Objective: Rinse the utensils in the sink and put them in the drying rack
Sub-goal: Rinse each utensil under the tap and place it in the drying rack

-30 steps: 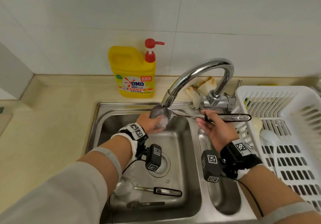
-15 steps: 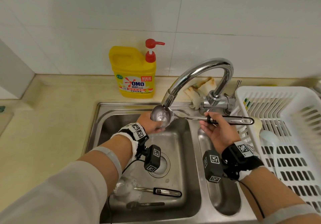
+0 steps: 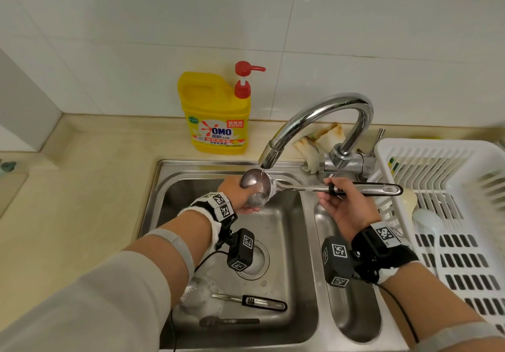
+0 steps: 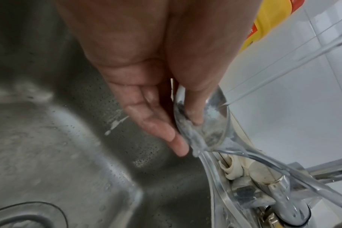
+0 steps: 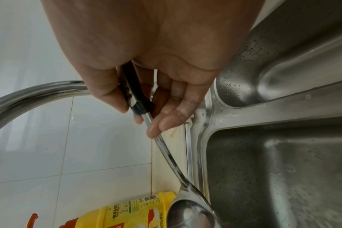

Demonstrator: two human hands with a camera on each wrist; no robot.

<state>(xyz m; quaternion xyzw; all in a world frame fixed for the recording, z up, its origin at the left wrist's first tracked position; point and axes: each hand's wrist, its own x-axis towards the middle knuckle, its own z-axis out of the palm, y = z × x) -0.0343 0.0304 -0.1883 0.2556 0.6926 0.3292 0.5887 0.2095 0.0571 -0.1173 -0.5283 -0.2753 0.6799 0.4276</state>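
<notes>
A large steel spoon (image 3: 300, 187) with a black grip lies level under the running tap (image 3: 314, 122). Water falls into its bowl (image 4: 213, 123). My left hand (image 3: 235, 193) pinches the bowl over the big sink basin (image 3: 169, 204). In the left wrist view the thumb (image 4: 193, 111) lies inside the bowl and the fingers (image 4: 156, 123) lie under it. My right hand (image 3: 341, 201) grips the spoon's handle (image 5: 139, 98) between thumb and fingers. Two more utensils lie at the basin's near end: one black-handled (image 3: 262, 302) with a foamy head, one dark (image 3: 229, 321).
A white plastic drying rack (image 3: 451, 187) stands right of the sink and holds a white spoon (image 3: 426, 220). A yellow detergent bottle (image 3: 216, 116) stands on the counter behind the sink. A rag (image 3: 319, 141) lies by the tap base. A small second basin (image 3: 355, 310) sits between basin and rack.
The spoon has shifted slightly right and lower with my right hand. The bowl now faces up under the stream, and my left hand stays on it.
</notes>
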